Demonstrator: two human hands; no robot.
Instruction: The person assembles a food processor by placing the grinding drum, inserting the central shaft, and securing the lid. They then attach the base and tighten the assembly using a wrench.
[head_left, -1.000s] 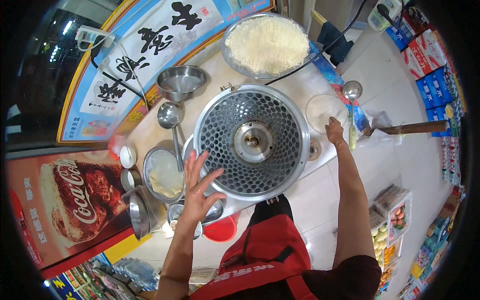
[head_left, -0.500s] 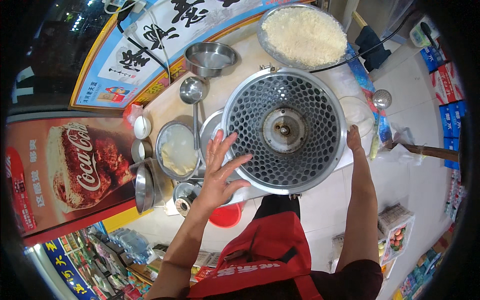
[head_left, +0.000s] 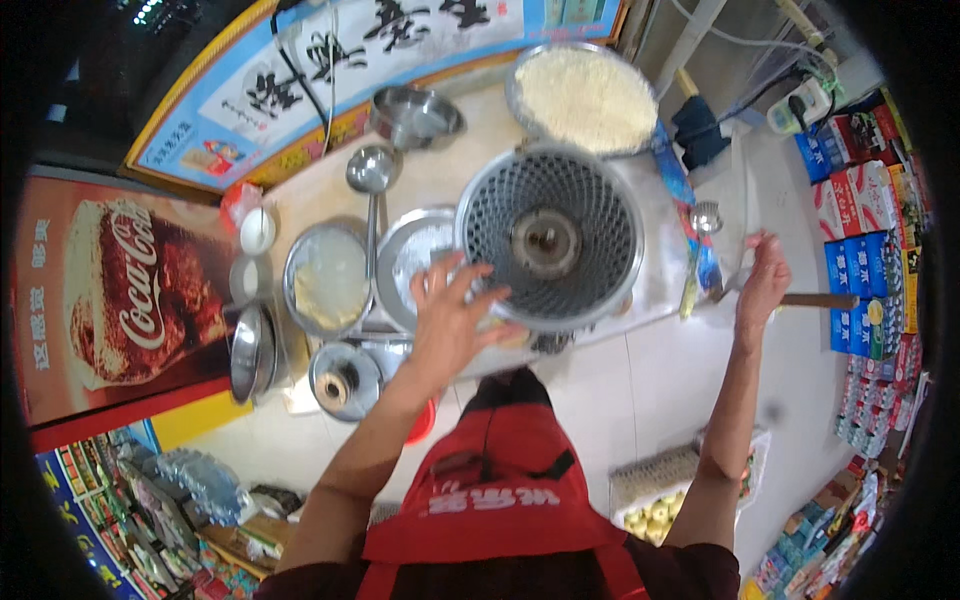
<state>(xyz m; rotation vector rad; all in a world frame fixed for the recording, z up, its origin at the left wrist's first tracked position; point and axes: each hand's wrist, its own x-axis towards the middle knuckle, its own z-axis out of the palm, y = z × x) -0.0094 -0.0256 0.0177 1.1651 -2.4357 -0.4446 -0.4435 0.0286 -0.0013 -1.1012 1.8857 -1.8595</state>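
Since the earlier frame, the right hand (head_left: pixel 763 272) has swung outward, well right of the perforated drum (head_left: pixel 592 205) and past the edge of the counter (head_left: pixel 662 262); a clear disc (head_left: pixel 740 190), formerly just right of the drum, now seems to stand edge-on by that hand. Its fingers are curled, but blur hides whether they pinch the disc. The left hand (head_left: pixel 450 322) is loosely spread at the drum's lower-left rim, contact unclear. A ladle (head_left: pixel 371 172) lies left of the drum. The metal drum is probably stiff, heavy and slick, best held by its rim; the disc looks light, suiting an edge grip.
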